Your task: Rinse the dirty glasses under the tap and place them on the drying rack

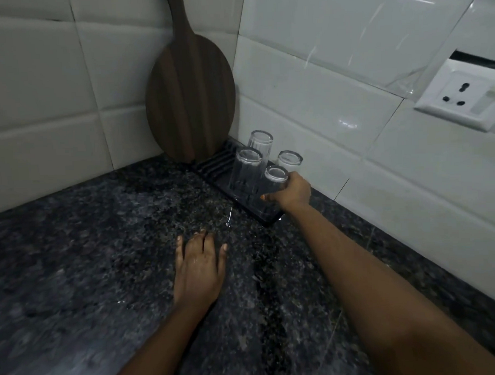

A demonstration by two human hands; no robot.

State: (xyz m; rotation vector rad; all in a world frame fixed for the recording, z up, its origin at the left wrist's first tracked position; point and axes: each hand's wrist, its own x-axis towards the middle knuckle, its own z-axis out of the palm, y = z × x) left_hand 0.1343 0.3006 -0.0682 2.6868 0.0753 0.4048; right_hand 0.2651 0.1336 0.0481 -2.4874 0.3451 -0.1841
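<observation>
Now the fourth glass [274, 186] is being set mouth-down on the black drying rack [212, 167], at the rack's near end. The right hand [292, 191] is wrapped around its side, thumb across the front and fingers hidden behind, so the grip is judged closed on the glass. Three other inverted glasses are already standing on the rack: a tall one [260, 143] at the back against the tiled wall, another tall one [247, 167] just in front of it, and a short one [289, 159] behind the held glass, close to the hand. The left hand [198, 269] is laid flat on the dark granite counter [88, 249], fingers spread, holding nothing, well short of the rack.

Whether the rim is fully seated cannot be told; it is blurred behind the glass wall. For a clean placement, the rim should be felt resting level on the rack's ribs before the fingers are eased off. The hand is best drawn back towards the rack's near edge, away from the short glass beside the knuckles. Water is seen glinting on the counter near the rack, so a slippery grip should be assumed. The round wooden board [190, 99] leaning in the corner at the rack's far end is best left alone.
</observation>
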